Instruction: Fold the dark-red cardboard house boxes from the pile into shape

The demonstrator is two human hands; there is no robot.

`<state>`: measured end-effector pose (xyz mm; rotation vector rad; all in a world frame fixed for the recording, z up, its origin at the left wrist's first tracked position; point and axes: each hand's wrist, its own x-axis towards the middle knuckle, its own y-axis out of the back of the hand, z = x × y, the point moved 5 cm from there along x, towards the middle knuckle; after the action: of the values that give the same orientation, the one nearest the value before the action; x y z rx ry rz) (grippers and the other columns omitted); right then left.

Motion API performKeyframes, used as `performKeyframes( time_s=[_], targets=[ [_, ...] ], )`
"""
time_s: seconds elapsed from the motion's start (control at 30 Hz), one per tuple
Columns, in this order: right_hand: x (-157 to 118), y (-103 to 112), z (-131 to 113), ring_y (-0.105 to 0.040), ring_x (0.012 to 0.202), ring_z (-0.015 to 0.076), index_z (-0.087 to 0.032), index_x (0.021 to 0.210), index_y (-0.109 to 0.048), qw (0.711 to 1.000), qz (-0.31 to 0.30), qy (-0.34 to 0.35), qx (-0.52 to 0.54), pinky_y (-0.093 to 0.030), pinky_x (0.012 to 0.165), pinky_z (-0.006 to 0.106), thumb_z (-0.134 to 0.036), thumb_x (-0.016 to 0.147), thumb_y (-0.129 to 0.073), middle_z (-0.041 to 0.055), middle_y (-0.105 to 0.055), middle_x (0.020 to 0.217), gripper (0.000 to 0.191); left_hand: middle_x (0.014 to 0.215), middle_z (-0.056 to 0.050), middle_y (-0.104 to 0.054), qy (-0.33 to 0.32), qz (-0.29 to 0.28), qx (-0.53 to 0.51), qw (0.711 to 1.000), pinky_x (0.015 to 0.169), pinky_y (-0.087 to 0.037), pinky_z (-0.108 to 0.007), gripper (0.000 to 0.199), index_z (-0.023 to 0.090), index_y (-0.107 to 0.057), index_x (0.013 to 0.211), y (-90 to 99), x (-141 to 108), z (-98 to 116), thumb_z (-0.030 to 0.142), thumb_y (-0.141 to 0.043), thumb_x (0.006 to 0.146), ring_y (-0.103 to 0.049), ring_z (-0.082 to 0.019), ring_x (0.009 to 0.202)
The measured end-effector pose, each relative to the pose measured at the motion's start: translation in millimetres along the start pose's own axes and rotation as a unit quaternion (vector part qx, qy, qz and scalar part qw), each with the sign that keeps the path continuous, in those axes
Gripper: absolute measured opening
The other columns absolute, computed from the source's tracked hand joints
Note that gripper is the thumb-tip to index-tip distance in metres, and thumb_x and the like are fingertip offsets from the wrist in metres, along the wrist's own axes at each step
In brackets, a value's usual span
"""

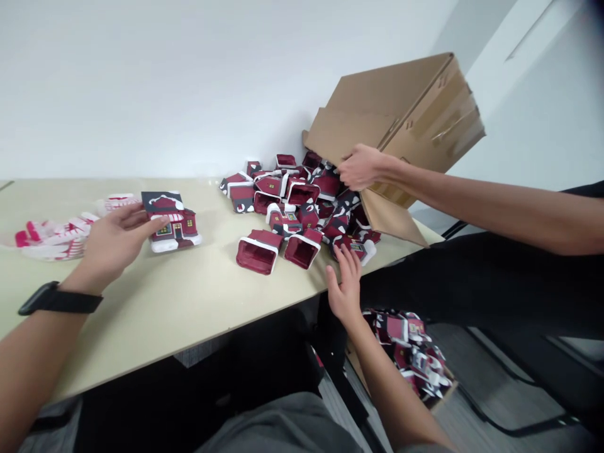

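Note:
My left hand [113, 242], with a black watch on the wrist, grips a small dark red model house [177, 229] with a grey roof and white snow trim, just at or above the table. At the front edge of the pile, my right hand [346, 286] has its fingers stretched out against a model house [353, 246] lying there. The heap [302, 195] holds many similar red houses, tumbled at all angles. Two of them, a hollow house [257, 253] and its neighbour [302, 250], show their open bottoms toward me.
A co-worker's hand [361, 167] holds a tilted cardboard box [406, 107], its mouth over the heap. Left on the pale table [189, 308] lie clear bags with red and white items [61, 236]. Below the edge stands a carton of more houses [410, 352], near a chair [500, 384].

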<state>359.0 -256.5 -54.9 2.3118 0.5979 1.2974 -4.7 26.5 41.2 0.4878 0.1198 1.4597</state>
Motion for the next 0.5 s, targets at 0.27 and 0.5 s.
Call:
performKeyframes(
  time_s=[0.27, 0.5],
  targets=[
    [1.8, -3.9, -10.1, -0.029, 0.16, 0.0326, -0.028, 0.154, -0.053, 0.998, -0.055, 0.009, 0.024, -0.033, 0.126, 0.064, -0.046, 0.105, -0.051, 0.0108, -0.041, 0.168, 0.052, 0.135, -0.007, -0.074, -0.006, 0.0, 0.015, 1.0, 0.121, -0.047, -0.051, 0.071, 0.022, -0.068, 0.138, -1.1, 1.6, -2.9, 0.052, -0.085, 0.077, -0.066, -0.031, 0.131],
    [0.1, 3.3, -53.1, -0.037, 0.158, 0.0295, -0.031, 0.158, -0.048, 0.991, -0.071, 0.069, 0.085, -0.036, 0.127, 0.056, -0.035, 0.106, -0.053, 0.0087, -0.037, 0.171, 0.053, 0.137, -0.01, -0.072, -0.016, -0.01, -0.002, 1.0, 0.119, -0.048, -0.048, 0.079, 0.019, -0.065, 0.141, -0.5, 3.3, -7.0, 0.056, -0.085, 0.075, -0.066, -0.031, 0.131]
  ],
)
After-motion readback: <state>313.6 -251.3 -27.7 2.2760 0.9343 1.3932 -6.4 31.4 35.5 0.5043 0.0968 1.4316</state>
